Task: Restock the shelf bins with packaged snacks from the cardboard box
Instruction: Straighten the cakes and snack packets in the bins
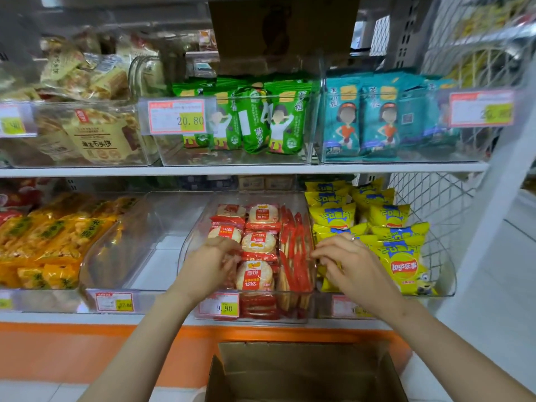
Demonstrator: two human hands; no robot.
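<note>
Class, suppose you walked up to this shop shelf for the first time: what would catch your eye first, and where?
Two hands meet over the middle clear bin on the lower shelf: the left hand above round red-and-white cracker packs, the right hand at the bin's right side. Bright yellow crisp bags crowd the bin to the right, and an open cardboard box sits below.
</note>
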